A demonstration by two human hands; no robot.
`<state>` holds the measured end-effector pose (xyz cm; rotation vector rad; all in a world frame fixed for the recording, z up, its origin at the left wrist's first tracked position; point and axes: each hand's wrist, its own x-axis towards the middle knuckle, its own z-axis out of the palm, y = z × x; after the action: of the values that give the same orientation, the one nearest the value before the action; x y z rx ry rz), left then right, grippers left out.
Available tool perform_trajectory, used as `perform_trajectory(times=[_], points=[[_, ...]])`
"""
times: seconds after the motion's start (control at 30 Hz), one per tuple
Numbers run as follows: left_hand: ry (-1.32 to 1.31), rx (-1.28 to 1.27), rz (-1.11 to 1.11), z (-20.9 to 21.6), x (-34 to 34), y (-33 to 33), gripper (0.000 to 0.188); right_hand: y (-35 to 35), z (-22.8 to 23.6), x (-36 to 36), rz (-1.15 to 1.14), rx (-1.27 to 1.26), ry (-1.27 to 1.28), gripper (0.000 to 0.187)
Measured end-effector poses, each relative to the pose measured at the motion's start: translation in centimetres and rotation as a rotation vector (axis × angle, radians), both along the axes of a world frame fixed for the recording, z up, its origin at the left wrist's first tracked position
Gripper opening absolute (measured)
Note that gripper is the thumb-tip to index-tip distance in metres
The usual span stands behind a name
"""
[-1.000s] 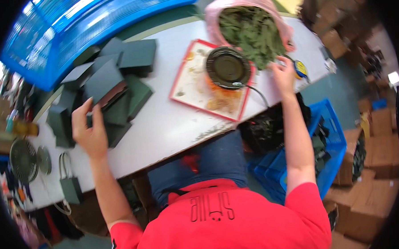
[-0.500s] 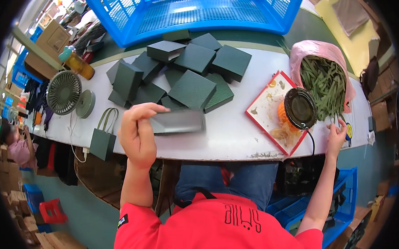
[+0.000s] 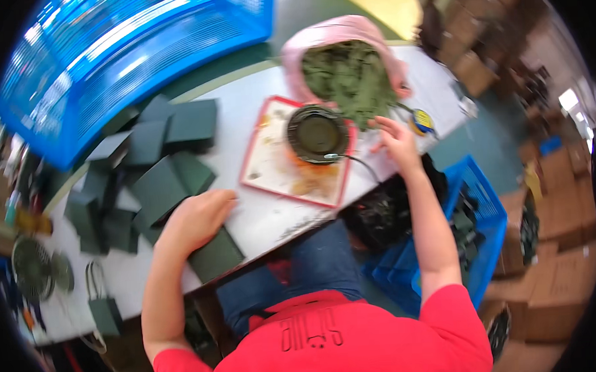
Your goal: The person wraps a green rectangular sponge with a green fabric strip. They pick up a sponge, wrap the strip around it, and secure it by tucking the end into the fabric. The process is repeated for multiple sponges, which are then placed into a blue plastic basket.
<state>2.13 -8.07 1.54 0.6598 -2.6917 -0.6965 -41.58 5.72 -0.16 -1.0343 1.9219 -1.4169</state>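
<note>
My left hand (image 3: 196, 220) is closed over a dark green box (image 3: 219, 257) at the table's front edge. Its fingers curl at the box's far side, and the grip is partly hidden. Beyond it lies a heap of similar dark green boxes (image 3: 157, 190). My right hand (image 3: 397, 142) is held out, fingers apart, close to green ribbon strips (image 3: 350, 77) that spill from a pink bag (image 3: 296, 56). A round black-rimmed pot with a cord (image 3: 318, 135) stands to its left on a stained red-edged tray (image 3: 260, 162). The picture is blurred.
A large blue crate (image 3: 167, 72) stands at the far left. A small fan (image 3: 32, 267) and a little green gift bag (image 3: 105, 314) are at the left. A yellow-blue round object (image 3: 422, 121) sits right of my right hand. Another blue crate (image 3: 488, 197) is below the table.
The whole view has swung to the right and tilted. My left hand and its box are nearer the table's front edge. My right hand remains near the ribbon strips, its fingers more spread.
</note>
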Motion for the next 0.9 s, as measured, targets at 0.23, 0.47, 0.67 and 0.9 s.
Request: perform_trajectory(times=[0.23, 0.47, 0.67, 0.9], points=[[-0.046, -0.152, 0.243, 2.6, -1.1, 3.9, 0.049, 0.9, -2.2, -2.1, -0.148, -0.057, 0.104, 0.028], [-0.291, -0.185, 0.321, 3.0, 0.8, 9.5, 0.097, -0.1, -2.0, -1.5, -0.219, -0.270, 0.657, 0.019], [-0.309, -0.119, 0.182, 2.6, 1.3, 9.5, 0.102, 2.0, 3.7, 1.7, -0.198, -0.367, -0.022, 0.012], [-0.151, -0.022, 0.308, 1.3, 1.4, 6.8, 0.102, 6.0, 4.7, 9.9, 0.008, -0.044, -0.408, 0.020]])
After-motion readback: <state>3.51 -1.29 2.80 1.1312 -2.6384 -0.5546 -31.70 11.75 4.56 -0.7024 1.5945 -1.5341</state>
